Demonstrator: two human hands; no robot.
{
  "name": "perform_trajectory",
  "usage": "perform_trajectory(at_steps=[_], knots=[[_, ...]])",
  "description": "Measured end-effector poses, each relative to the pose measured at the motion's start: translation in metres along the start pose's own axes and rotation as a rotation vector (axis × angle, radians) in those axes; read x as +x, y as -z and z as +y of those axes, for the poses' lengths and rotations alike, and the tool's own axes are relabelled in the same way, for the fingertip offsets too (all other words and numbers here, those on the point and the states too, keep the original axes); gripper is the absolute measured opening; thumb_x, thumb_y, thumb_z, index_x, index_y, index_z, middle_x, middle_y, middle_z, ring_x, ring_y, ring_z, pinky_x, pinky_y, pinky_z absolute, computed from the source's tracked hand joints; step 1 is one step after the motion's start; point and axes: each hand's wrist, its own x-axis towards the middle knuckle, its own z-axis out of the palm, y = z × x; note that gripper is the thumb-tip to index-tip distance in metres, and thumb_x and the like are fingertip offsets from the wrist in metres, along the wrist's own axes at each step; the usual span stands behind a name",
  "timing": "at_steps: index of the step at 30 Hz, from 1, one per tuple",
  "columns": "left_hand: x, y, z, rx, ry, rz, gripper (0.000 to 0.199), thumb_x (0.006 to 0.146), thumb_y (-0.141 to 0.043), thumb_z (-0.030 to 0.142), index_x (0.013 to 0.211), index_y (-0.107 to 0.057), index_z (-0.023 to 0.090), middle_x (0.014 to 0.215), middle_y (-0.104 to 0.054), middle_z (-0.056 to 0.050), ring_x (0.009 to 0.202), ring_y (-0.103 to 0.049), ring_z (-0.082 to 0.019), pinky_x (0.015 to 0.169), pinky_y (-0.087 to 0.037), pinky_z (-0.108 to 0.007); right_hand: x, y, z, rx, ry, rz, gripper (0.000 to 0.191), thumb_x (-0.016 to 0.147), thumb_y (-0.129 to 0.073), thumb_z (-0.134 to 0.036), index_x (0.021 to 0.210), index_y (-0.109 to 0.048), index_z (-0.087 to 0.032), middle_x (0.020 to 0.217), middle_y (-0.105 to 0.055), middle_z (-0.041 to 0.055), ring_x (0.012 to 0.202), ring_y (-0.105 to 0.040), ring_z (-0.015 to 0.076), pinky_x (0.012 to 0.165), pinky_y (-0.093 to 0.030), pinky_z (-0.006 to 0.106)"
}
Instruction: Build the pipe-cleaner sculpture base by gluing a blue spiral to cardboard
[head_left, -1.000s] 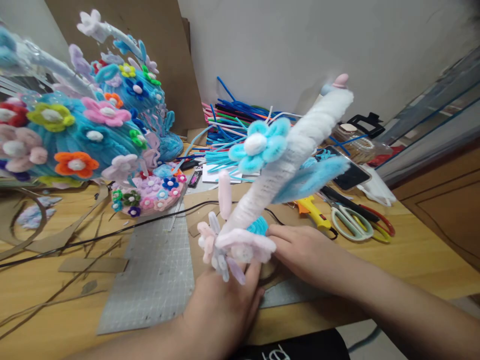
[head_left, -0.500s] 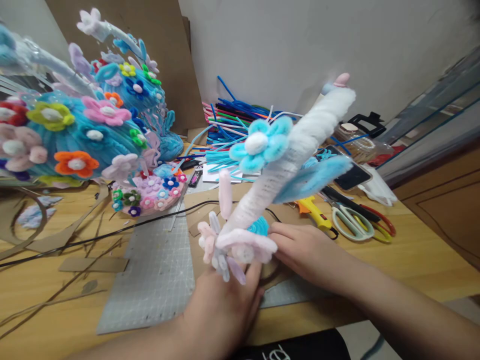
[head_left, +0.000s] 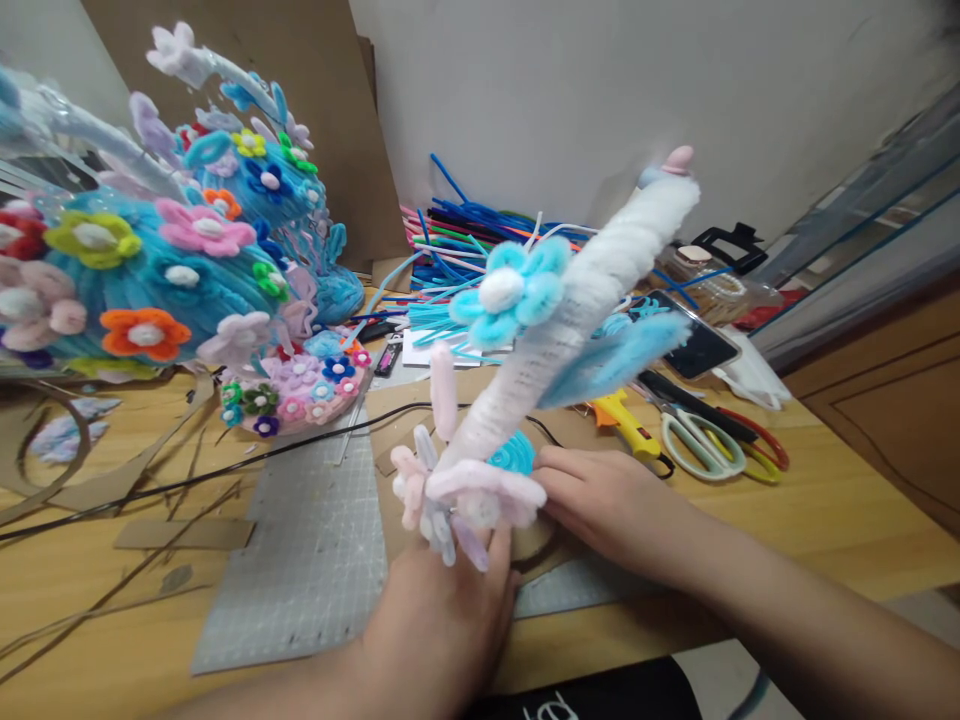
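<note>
A white fuzzy stem (head_left: 555, 330) slants up to the right across the view, bearing a light blue flower (head_left: 502, 292), a blue leaf (head_left: 615, 362) and pale pink flowers (head_left: 480, 490) at its lower end. Below those flowers is my left hand (head_left: 446, 600), its fingers bent and partly covered; what it grips, if anything, is hidden. My right hand (head_left: 600, 500) rests low by the cardboard, fingers together and tips hidden behind the pink petals. Between the hands and behind the stem shows a coiled blue piece (head_left: 512, 455) over brown cardboard (head_left: 405, 400).
Flower-covered blue forms (head_left: 157, 290) stand at the left. Fuzzy sticks (head_left: 480, 240) lie at the back. On the right are a yellow glue gun (head_left: 626, 425), scissors (head_left: 701, 445) and a phone (head_left: 701, 345). A black cable (head_left: 300, 435) crosses the grey cutting mat (head_left: 300, 560).
The stem with its flowers has shifted slightly left in the view, and the background has moved a little left too. Both hands keep nearly the same pose.
</note>
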Motion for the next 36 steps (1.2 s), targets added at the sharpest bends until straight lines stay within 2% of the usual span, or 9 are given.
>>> perform_trajectory(at_steps=[5, 8, 13, 18, 23, 27, 29, 32, 36], knots=[[0.005, 0.002, -0.002, 0.021, 0.024, 0.005, 0.047, 0.076, -0.070, 0.022, 0.118, -0.064, 0.001, 0.098, -0.068, -0.022, 0.073, -0.063, -0.032, 0.069, -0.053, -0.064, -0.001, 0.000, 0.000, 0.015, -0.012, -0.022, 0.021, 0.097, -0.040, -0.020, 0.094, -0.061, -0.017, 0.093, -0.062, 0.0058, 0.084, -0.061, 0.0181, 0.067, -0.044, 0.029], [0.006, 0.001, -0.001, -0.008, 0.049, -0.030, 0.050, 0.076, -0.069, 0.019, 0.122, -0.061, 0.002, 0.098, -0.068, -0.021, 0.074, -0.063, -0.030, 0.070, -0.055, -0.061, -0.002, -0.001, 0.000, 0.008, -0.008, -0.013, 0.021, 0.097, -0.040, -0.019, 0.093, -0.060, -0.016, 0.091, -0.062, 0.0055, 0.082, -0.060, 0.0174, 0.066, -0.043, 0.028], [-0.001, -0.003, 0.001, -0.027, -0.018, -0.006, 0.034, 0.086, -0.058, 0.019, 0.117, -0.064, 0.006, 0.115, -0.062, -0.022, 0.085, -0.064, -0.032, 0.070, -0.056, -0.058, -0.002, -0.002, 0.000, 0.001, -0.011, -0.009, 0.020, 0.097, -0.041, -0.019, 0.093, -0.060, -0.017, 0.091, -0.061, 0.0044, 0.080, -0.059, 0.0170, 0.064, -0.041, 0.028], [-0.010, -0.010, -0.002, -0.150, -0.108, 0.056, 0.026, 0.086, -0.048, 0.012, 0.105, -0.065, 0.011, 0.093, -0.067, -0.011, 0.074, -0.066, -0.026, 0.058, -0.059, -0.044, -0.001, -0.002, -0.001, 0.005, -0.028, -0.045, 0.018, 0.096, -0.042, -0.019, 0.094, -0.060, -0.018, 0.093, -0.061, 0.0041, 0.082, -0.059, 0.0170, 0.066, -0.041, 0.028], [-0.012, -0.017, -0.001, -0.152, -0.113, 0.127, 0.028, 0.087, -0.042, 0.010, 0.107, -0.062, 0.008, 0.118, -0.062, -0.021, 0.097, -0.065, -0.034, 0.066, -0.059, -0.047, -0.001, -0.001, 0.000, -0.011, -0.025, -0.019, 0.015, 0.095, -0.045, -0.018, 0.092, -0.060, -0.018, 0.092, -0.061, 0.0029, 0.080, -0.059, 0.0164, 0.062, -0.038, 0.026], [-0.009, -0.014, -0.001, -0.144, -0.096, 0.151, 0.026, 0.089, -0.038, 0.010, 0.100, -0.062, 0.010, 0.119, -0.062, -0.020, 0.097, -0.064, -0.031, 0.071, -0.056, -0.046, -0.001, -0.002, 0.000, -0.015, -0.018, -0.015, 0.016, 0.095, -0.044, -0.019, 0.090, -0.059, -0.018, 0.090, -0.060, 0.0028, 0.077, -0.058, 0.0154, 0.060, -0.037, 0.026], [-0.007, -0.009, -0.003, -0.207, -0.138, 0.189, 0.028, 0.090, -0.035, 0.008, 0.097, -0.062, 0.012, 0.107, -0.066, -0.014, 0.082, -0.064, -0.024, 0.067, -0.055, -0.040, -0.001, -0.002, 0.000, -0.013, -0.019, -0.025, 0.016, 0.096, -0.044, -0.018, 0.092, -0.060, -0.018, 0.091, -0.060, 0.0026, 0.078, -0.058, 0.0154, 0.061, -0.037, 0.026], [-0.006, -0.004, -0.007, -0.344, -0.196, 0.281, 0.030, 0.092, -0.031, 0.006, 0.088, -0.059, 0.015, 0.079, -0.065, -0.004, 0.059, -0.055, -0.016, 0.057, -0.050, -0.030, -0.001, -0.003, 0.000, -0.028, -0.025, -0.036, 0.014, 0.095, -0.045, -0.018, 0.094, -0.059, -0.019, 0.092, -0.060, 0.0022, 0.079, -0.058, 0.0158, 0.061, -0.036, 0.027], [-0.009, -0.008, -0.007, -0.464, -0.165, 0.333, 0.031, 0.096, -0.032, 0.008, 0.076, -0.055, 0.016, 0.067, -0.059, -0.001, 0.056, -0.053, -0.014, 0.053, -0.045, -0.027, -0.001, -0.003, 0.000, -0.064, -0.019, -0.032, 0.014, 0.095, -0.045, -0.019, 0.089, -0.057, -0.019, 0.090, -0.059, 0.0015, 0.076, -0.056, 0.0155, 0.058, -0.033, 0.028]])
